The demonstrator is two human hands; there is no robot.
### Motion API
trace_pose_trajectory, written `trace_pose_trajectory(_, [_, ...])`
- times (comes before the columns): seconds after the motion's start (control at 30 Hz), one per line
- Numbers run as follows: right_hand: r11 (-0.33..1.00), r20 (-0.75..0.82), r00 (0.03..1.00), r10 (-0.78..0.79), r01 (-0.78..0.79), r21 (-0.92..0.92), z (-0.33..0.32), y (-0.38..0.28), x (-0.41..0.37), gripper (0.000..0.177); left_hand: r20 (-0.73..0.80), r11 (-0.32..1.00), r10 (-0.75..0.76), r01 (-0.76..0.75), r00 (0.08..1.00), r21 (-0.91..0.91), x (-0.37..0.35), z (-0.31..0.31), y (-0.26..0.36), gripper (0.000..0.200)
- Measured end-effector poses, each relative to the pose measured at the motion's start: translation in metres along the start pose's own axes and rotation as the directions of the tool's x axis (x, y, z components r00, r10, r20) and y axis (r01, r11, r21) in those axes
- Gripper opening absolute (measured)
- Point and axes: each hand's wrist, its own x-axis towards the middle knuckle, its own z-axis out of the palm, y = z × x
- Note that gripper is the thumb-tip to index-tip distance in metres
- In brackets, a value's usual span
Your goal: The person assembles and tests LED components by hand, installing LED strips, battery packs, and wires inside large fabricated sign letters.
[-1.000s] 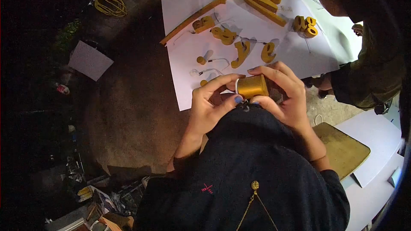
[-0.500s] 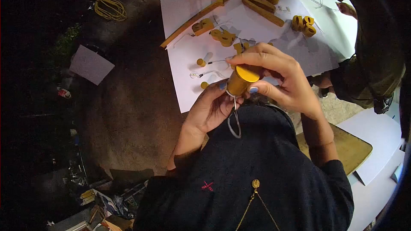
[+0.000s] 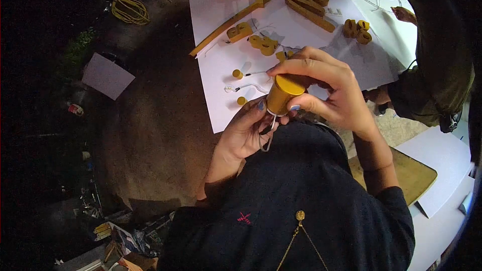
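Between my two hands is a gold cylinder (image 3: 281,99), tilted, with its flat round top toward me and a pale rim at its lower end. A wire loop (image 3: 266,144) hangs from that lower end. My left hand (image 3: 241,133) is closed on the lower part, thumb along its side. From the right, my right hand (image 3: 334,88) grips the upper part with thumb and fingers. On the white sheet just beyond lie a small gold cylinder (image 3: 237,74) with a wire, another small gold piece (image 3: 242,101), and a small clear part (image 3: 230,89) on a white wire.
Gold letters, among them a large M-shaped one (image 3: 310,9), and a long gold strip (image 3: 236,22) lie on the white sheet (image 3: 217,115). Another person (image 3: 437,45) stands at the right, hands on the table. A coiled yellow cable (image 3: 129,10) lies on the ground.
The wire loop under the gold cylinder has swung left, closer to my left hand. Both hands keep hold of the cylinder and have barely shifted.
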Motion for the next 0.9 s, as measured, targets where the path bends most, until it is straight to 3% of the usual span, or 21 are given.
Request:
trace_pose_trajectory(0.1, [0.995,0.01,0.996,0.094,-0.094,0.023,0.0,-0.003,-0.001,0.039,-0.035,0.999,0.001,0.001,0.999,0.042,0.0,0.004,0.001,0.043])
trace_pose_trajectory(0.23, [0.999,0.01,1.0,0.011,-0.011,-0.048,0.001,-0.003,0.001,0.038,-0.062,0.991,0.049,-0.041,0.997,0.125,-0.002,0.005,0.002,0.043])
trace_pose_trajectory(0.33, [0.999,0.028,1.0,-0.01,0.011,-0.046,0.001,-0.007,0.0,0.038,0.025,0.99,0.017,-0.021,1.0,0.139,-0.005,0.001,0.004,0.042])
trace_pose_trajectory(0.43, [0.996,0.04,0.999,-0.037,0.04,-0.086,0.0,-0.009,-0.002,0.039,-0.052,0.984,0.067,-0.058,0.996,0.17,-0.007,0.003,0.003,0.041])
trace_pose_trajectory(0.6, [0.999,0.009,1.0,0.006,-0.006,-0.035,0.006,-0.009,-0.008,0.049,0.103,0.993,0.043,-0.054,0.994,0.101,-0.003,0.007,0.002,0.04])
trace_pose_trajectory(0.73, [0.999,-0.005,1.0,-0.001,0.001,-0.043,0.01,-0.008,-0.015,0.049,0.016,0.983,0.088,-0.09,0.996,0.162,-0.002,-0.004,-0.003,0.041])
trace_pose_trajectory(0.83, [0.998,0.0,0.999,-0.051,0.051,-0.046,0.01,-0.007,-0.018,0.046,0.046,0.969,0.14,-0.147,0.989,0.199,-0.006,-0.018,-0.002,0.045])
trace_pose_trajectory(0.9, [0.982,0.117,0.984,-0.135,0.149,-0.114,0.007,-0.006,-0.02,0.047,0.096,0.96,0.12,-0.14,0.988,0.242,-0.003,-0.022,0.001,0.046])
